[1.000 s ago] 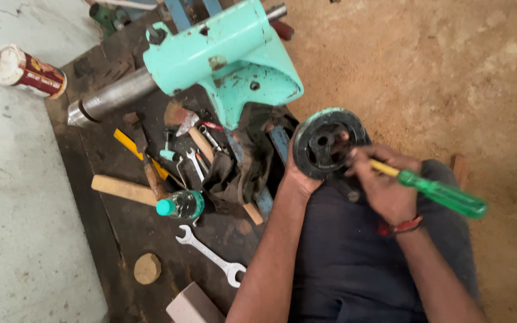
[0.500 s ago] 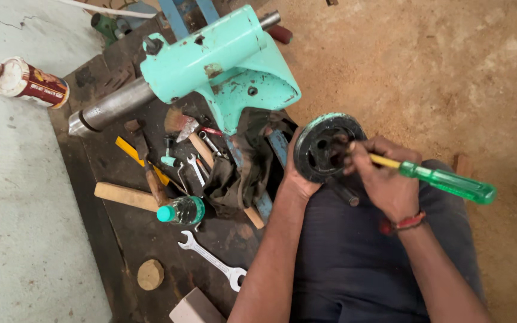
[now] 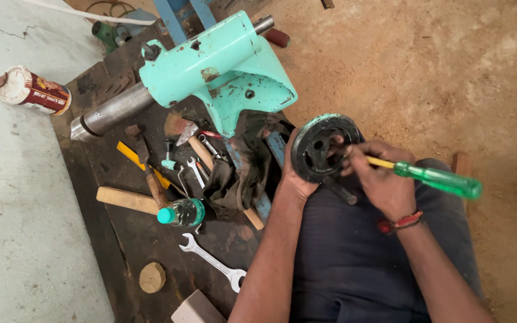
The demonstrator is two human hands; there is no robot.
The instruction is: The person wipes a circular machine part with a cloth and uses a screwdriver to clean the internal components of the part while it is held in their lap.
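both busy: left hand cups black wheel from below; right hand grips green screwdriver at it.

Bare forearms, a red thread band on the right wrist, dark navy trousers.

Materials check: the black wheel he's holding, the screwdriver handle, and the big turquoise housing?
Black wheel: looks like cast metal, dull dark finish, possibly greasy. Screwdriver: handle is translucent green plastic, glossy. Turquoise housing: painted metal, probably cast; paint is chipped with rusty patches showing.
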